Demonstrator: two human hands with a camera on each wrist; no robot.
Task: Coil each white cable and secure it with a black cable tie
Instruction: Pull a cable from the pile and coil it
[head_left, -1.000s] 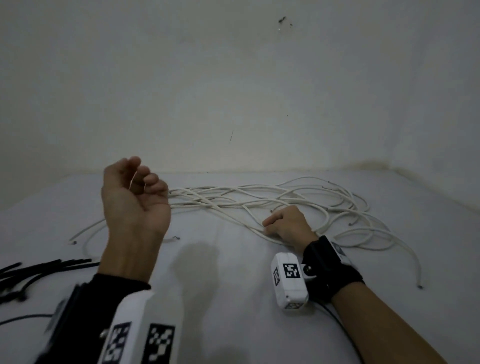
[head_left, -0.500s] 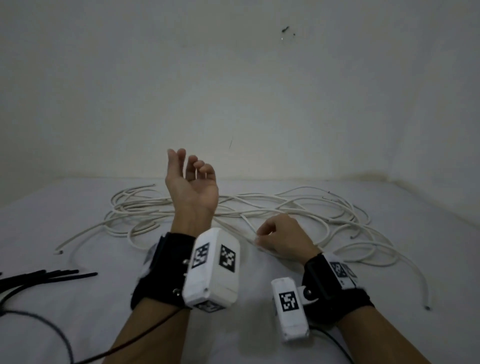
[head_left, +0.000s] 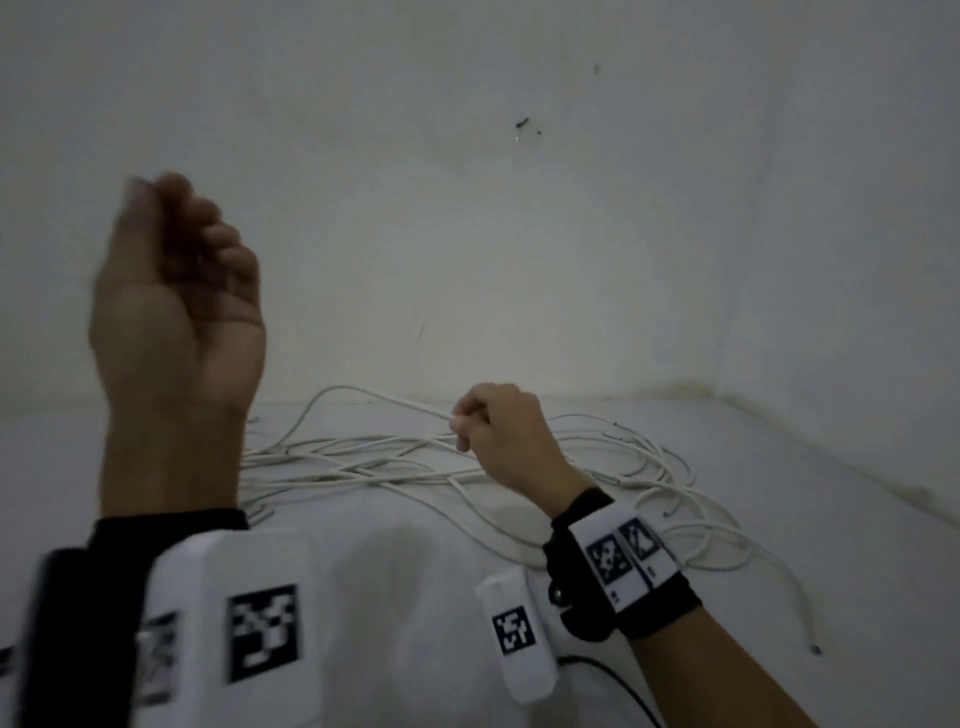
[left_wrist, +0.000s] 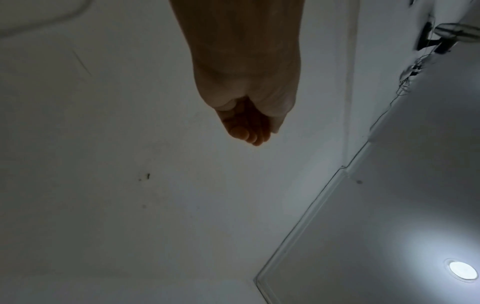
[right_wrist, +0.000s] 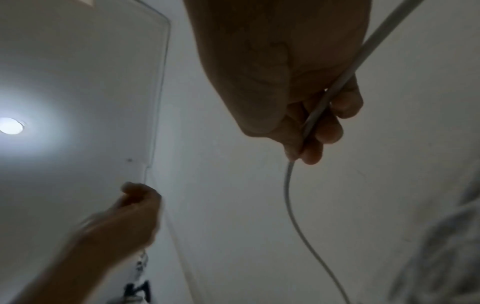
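1. The right hand (head_left: 506, 436) is low over the surface (head_left: 857, 519), fingers curled round one strand of white cable (right_wrist: 291, 205); in the right wrist view the strand runs across the palm, leaves between thumb and forefinger, and hangs down in a loose curve.

2. The left hand (head_left: 176, 306) is raised high, palm toward the person, fingers curled in. It is blurred, and I cannot tell whether a strand sits inside it; the left wrist view shows bunched fingertips (left_wrist: 244, 133) and no cable plainly.

3. The rest of the white cables (head_left: 363, 462) lie in a tangled spread on the surface, behind and to the right of the right hand, with a loose end (head_left: 814, 649) trailing off at the right. No black ties are plainly in view.

4. This looks like the very start: drawing one cable free of the heap before coiling it.

5. To do it well, I would let the strand slide through the right hand so only one cable comes up, and stop if neighbouring loops rise with it.

6. Keep each loop the same size and laid flat against the last, so a tie can close round the bundle.
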